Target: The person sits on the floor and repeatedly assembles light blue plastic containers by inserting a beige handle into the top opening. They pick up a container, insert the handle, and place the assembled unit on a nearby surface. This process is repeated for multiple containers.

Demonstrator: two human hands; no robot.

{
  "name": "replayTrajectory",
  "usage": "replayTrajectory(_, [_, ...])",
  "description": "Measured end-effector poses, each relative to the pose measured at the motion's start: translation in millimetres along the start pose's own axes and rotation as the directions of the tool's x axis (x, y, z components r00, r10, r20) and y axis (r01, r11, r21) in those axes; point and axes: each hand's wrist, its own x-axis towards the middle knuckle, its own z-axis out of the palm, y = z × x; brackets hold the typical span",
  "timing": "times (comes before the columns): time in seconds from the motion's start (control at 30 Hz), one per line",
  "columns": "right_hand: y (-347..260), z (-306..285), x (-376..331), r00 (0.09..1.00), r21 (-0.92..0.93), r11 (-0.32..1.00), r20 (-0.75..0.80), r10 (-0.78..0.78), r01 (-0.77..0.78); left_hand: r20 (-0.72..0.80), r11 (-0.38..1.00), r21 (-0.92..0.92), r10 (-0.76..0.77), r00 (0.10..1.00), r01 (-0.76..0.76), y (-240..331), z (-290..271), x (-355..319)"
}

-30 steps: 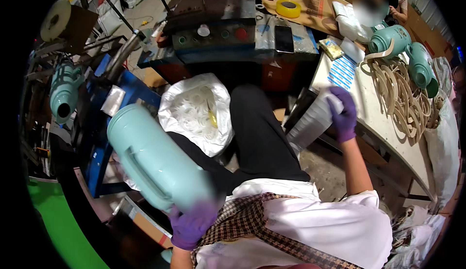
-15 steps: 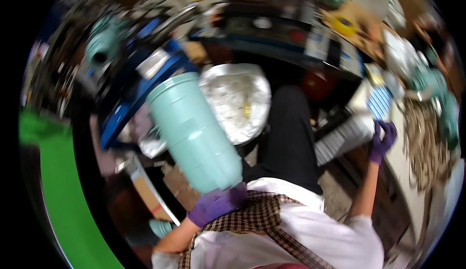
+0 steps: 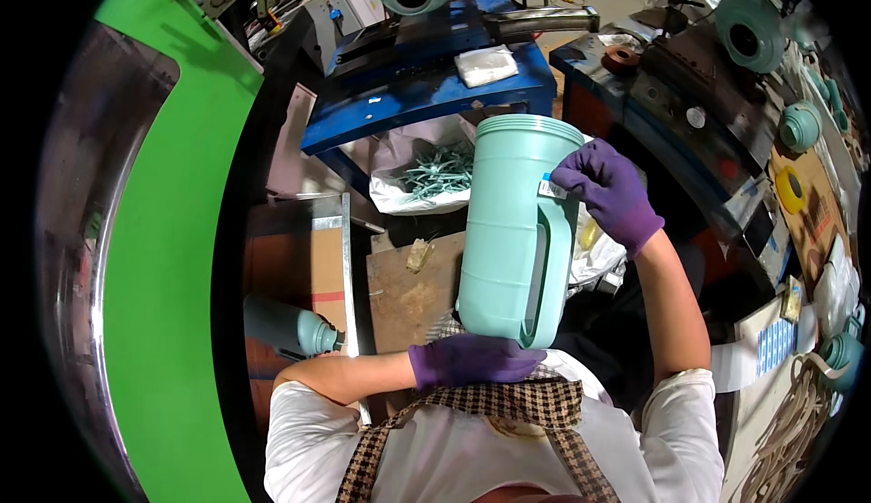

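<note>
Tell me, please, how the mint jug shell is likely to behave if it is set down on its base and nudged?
The jug shell looks like rigid moulded plastic, so it should keep its shape. Its open rim suggests it is hollow, probably light for its size. Being tall and narrow, supported underneath by the left hand, it may tip easily, then roll on its round side.

I see a blue machine table (image 3: pixel 426 95), a green panel (image 3: pixel 159 276) at left, brown boards (image 3: pixel 413 290) on the floor.
</note>
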Motion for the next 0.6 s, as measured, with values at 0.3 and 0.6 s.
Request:
replayTrajectory(0.3, [63,4,39,0.990,-0.076,0.996,-0.131,-0.044,0.034,-0.090,0.646,-0.525,-0.689,0.719,0.554,2,-34,-52])
replayTrajectory(0.6, [17,83,70,0.978,-0.210,0.957,-0.020,-0.208,0.199,0.234,-0.263,-0.864,-0.965,-0.121,0.429,81,-61,-78])
